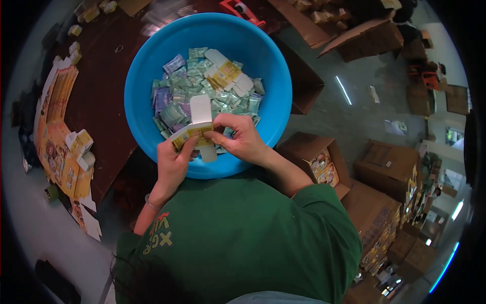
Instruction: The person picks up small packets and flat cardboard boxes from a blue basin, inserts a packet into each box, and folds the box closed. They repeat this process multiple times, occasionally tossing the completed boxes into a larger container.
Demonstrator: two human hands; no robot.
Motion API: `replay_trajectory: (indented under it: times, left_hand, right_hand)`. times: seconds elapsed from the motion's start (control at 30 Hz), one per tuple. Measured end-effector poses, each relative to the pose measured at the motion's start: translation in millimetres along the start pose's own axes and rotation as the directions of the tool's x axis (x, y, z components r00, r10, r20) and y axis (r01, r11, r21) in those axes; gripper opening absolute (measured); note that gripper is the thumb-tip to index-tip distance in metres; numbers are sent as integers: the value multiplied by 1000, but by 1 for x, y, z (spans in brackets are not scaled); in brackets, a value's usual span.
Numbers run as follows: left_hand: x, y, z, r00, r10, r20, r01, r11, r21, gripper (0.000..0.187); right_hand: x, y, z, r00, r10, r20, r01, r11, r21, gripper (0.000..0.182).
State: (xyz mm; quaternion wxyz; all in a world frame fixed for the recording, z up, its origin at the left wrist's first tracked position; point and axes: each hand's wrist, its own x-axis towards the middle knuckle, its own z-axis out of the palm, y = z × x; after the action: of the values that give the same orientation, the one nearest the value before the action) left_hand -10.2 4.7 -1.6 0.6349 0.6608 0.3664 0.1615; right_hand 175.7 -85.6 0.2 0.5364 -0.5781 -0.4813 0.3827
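A small yellow and white carton (195, 133) with its white end flaps spread is held over the near part of a blue basin (137, 119). My left hand (174, 161) grips its left end, with the thumb on the front. At the carton's right side, my right hand (240, 139) pinches the edge between thumb and fingers. Beneath and beyond the carton, many small green and purple sachets (174, 114) fill the basin's bottom. On top of them, at the upper right, lies a stack of flattened yellow and white cartons (225, 76).
The basin rests at a dark red table (96, 101). Printed carton sheets (58, 152) lie along the left edge. A red tape dispenser (243, 11) is behind the basin. Cardboard boxes (387, 164) crowd the right side, one open box (304, 147) near my right elbow.
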Motion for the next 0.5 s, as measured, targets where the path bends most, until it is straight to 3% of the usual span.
replay_trajectory:
  times: [0.07,0.1,0.17,0.23,0.27,0.33,0.4,0.43,0.5]
  left_hand:
    - [0,-9,1,996,85,-24,-85,996,-14,11]
    - [0,-5,4,989,128,-75,-130,991,-24,10]
    - [0,-5,1,989,142,-45,-142,990,12,11]
    - [0,-6,0,986,157,-48,-156,988,24,12]
    - [1,-5,2,976,215,-42,-213,976,34,14]
    - [2,-4,3,966,258,1,-258,966,17,29]
    - [5,12,15,927,373,38,-365,921,-134,36]
    - [3,17,21,934,355,35,-343,921,-185,35]
    - [-1,19,24,962,271,41,-256,941,-220,30]
  right_hand:
    - [-2,-5,-17,972,-164,-166,162,986,-28,8]
    - [-5,-2,-36,924,-202,-324,196,979,-53,8]
    - [-5,-10,-80,687,-211,-695,318,948,26,9]
    - [-10,-23,-125,593,-145,-792,365,925,103,9]
    - [-15,-30,-136,599,-117,-792,362,922,139,9]
    - [-24,-40,-126,728,-65,-683,273,940,202,10]
    - [-28,-41,-92,898,-10,-439,114,971,211,10]
    - [-24,-38,-71,966,-9,-260,51,986,156,10]
    - [-20,-10,-37,997,-45,61,49,996,-69,16]
